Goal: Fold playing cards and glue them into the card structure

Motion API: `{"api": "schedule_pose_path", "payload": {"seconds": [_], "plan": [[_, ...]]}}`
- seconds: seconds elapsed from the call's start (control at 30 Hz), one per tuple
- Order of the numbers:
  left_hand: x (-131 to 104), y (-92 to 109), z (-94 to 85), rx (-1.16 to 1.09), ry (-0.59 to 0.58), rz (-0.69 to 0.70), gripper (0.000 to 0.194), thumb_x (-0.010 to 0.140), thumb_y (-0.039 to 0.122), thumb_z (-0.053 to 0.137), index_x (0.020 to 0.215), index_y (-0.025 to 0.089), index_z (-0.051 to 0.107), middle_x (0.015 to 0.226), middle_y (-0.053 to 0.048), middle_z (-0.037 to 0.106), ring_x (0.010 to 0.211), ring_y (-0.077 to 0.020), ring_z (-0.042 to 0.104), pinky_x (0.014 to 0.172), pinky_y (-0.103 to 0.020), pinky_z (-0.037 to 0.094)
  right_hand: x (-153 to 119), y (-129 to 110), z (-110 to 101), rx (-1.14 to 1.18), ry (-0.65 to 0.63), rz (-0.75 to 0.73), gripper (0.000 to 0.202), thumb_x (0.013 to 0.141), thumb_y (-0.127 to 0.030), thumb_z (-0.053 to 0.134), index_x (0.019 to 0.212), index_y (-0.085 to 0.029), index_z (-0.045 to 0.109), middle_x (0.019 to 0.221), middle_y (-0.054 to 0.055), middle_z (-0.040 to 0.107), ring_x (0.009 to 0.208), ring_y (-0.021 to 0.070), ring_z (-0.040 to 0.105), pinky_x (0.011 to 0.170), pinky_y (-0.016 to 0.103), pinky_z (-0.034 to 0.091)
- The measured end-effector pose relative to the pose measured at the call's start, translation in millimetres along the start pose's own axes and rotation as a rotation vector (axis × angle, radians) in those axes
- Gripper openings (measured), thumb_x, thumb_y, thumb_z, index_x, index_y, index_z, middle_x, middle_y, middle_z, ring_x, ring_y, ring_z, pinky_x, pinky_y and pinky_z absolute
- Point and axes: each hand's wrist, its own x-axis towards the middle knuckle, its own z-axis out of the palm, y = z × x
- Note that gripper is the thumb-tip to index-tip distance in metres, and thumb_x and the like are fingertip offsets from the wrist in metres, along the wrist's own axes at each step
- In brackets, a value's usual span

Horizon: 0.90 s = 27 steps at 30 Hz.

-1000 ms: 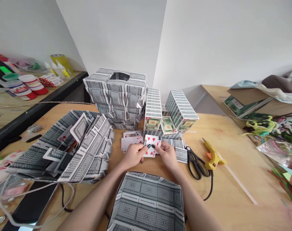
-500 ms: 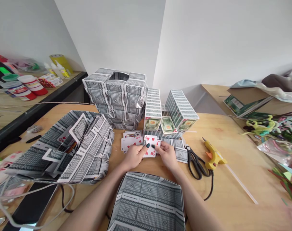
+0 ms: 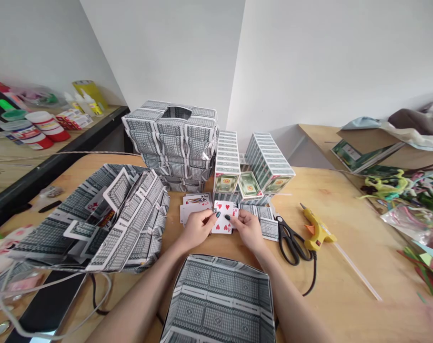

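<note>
A four of hearts playing card [image 3: 222, 224] faces up between my two hands at the middle of the table. My left hand [image 3: 199, 227] pinches its left edge with thumb and fingers. On the opposite edge, my right hand [image 3: 249, 229] grips with the thumb on the card's face; a five of hearts peeks out behind there. Loose face-up cards [image 3: 193, 211] lie just beyond my left hand. Past my right hand are face-down cards [image 3: 270, 227]. An open box made of patterned cards [image 3: 223, 290] sits between my forearms.
Black scissors [image 3: 290, 243] and a yellow glue gun [image 3: 316, 231] with a glue stick lie to the right. Stacked card boxes [image 3: 226, 162] and a tall card-built structure [image 3: 173, 143] stand behind. At left is a card-covered container [image 3: 130, 228] holding loose cards, near a white cable [image 3: 107, 288].
My left hand's fingers have shifted slightly at the card's left edge. The four of hearts and my right hand stay in nearly the same place.
</note>
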Motion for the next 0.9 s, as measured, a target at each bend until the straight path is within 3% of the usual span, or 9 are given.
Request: {"api": "schedule_pose_path", "payload": {"seconds": [0.23, 0.53, 0.73, 0.9], "plan": [[0.9, -0.4, 0.6, -0.003, 0.054, 0.040, 0.035, 0.083, 0.038, 0.038, 0.056, 0.016, 0.041, 0.053, 0.003, 0.036, 0.052, -0.0081, 0.034, 0.049, -0.020, 0.028, -0.3, -1.0, 1.3, -0.022, 0.004, -0.046, 0.033, 0.061, -0.047, 0.068, 0.067, -0.017, 0.057, 0.058, 0.002, 0.062, 0.052, 0.0157, 0.054, 0.049, 0.026, 0.043], [-0.2, -2.1, 2.7, 0.103, 0.156, 0.031, 0.028, 0.082, 0.033, 0.039, 0.067, 0.015, 0.053, 0.053, 0.002, 0.045, 0.050, -0.0084, 0.037, 0.047, -0.019, 0.028, -3.1, -9.1, 0.8, -0.005, -0.148, -0.068, 0.026, 0.074, -0.042, 0.056, 0.080, -0.017, 0.064, 0.066, 0.003, 0.065, 0.061, 0.0178, 0.060, 0.062, 0.031, 0.049], [-3.0, -2.2, 1.7, 0.153, 0.126, 0.039, 0.032, 0.083, 0.035, 0.039, 0.065, 0.015, 0.055, 0.051, 0.002, 0.045, 0.048, -0.0081, 0.037, 0.046, -0.019, 0.027, -2.1, -5.8, 0.2, -0.029, -0.150, -0.082, 0.028, 0.074, -0.043, 0.055, 0.082, -0.017, 0.062, 0.068, 0.003, 0.064, 0.066, 0.0198, 0.060, 0.063, 0.033, 0.050], [-4.2, 1.8, -0.8, 0.138, 0.084, 0.111, 0.033, 0.083, 0.032, 0.040, 0.057, 0.015, 0.050, 0.051, 0.002, 0.045, 0.049, -0.0085, 0.039, 0.048, -0.020, 0.028, -1.7, -0.5, 0.5, -0.100, -0.107, -0.113, 0.023, 0.074, -0.039, 0.054, 0.072, -0.017, 0.059, 0.063, 0.002, 0.060, 0.061, 0.0180, 0.057, 0.060, 0.030, 0.048]]}}
